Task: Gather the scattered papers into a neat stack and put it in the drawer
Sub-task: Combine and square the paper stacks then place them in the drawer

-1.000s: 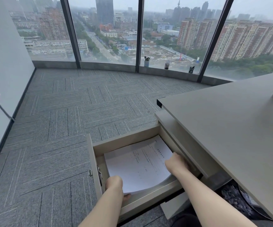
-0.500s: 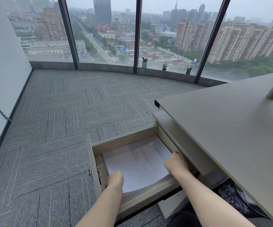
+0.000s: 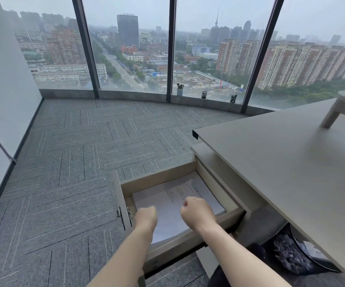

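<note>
A stack of white printed papers [image 3: 175, 195] lies flat inside the pulled-out beige drawer [image 3: 157, 177] under the desk. My left hand [image 3: 145, 217] hovers over the near left part of the stack, fingers curled, nothing in it. Over the middle of the stack is my right hand [image 3: 197, 210], also curled into a loose fist and holding nothing. Both hands are lifted off the paper edges. The near edge of the stack is hidden by my wrists and the drawer front.
The grey desk top [image 3: 281, 158] spreads to the right, with a small wooden stand [image 3: 341, 108] on it. Grey carpet [image 3: 74, 172] fills the left. A dark bin [image 3: 298, 253] sits under the desk. Small pots [image 3: 180, 90] stand on the window sill.
Both hands have let go of the paper stack and drawn together over it, fingers curling shut. The stack now lies flat in the drawer. The view has tilted up a little.
</note>
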Tool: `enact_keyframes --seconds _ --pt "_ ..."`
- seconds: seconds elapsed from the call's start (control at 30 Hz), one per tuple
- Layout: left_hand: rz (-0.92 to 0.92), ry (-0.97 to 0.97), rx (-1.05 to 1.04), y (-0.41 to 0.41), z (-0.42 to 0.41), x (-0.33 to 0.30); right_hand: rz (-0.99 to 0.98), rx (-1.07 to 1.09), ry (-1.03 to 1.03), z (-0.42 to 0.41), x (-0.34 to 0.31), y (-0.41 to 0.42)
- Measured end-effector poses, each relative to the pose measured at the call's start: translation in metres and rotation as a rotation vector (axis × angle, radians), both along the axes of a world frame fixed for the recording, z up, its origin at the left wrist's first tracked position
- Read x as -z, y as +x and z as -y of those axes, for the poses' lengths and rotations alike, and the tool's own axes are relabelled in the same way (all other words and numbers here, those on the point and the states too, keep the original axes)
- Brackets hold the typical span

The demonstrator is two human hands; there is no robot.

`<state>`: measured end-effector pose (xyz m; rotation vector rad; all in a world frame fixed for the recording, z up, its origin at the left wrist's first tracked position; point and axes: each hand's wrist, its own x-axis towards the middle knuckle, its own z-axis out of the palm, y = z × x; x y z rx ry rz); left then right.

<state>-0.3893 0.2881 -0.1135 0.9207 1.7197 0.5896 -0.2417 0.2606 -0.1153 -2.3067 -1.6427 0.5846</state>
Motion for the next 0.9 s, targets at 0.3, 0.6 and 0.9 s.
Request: enact_keyframes --seconds 0.3,0.6,0.9 --pt "-0.059 0.429 -0.034 -0.056 0.014 -0.026 -0.061 -0.231 0.032 0.034 -0.016 -0.077" --pt "0.018 0.245 -0.115 -0.088 0.014 0.027 -0.07 -0.266 -0.081 0.062 -0.014 -0.119" --pt "0.259 0.189 -0.139 -0.082 0.036 0.003 -0.064 -0.211 -0.049 0.074 -0.006 -0.125"
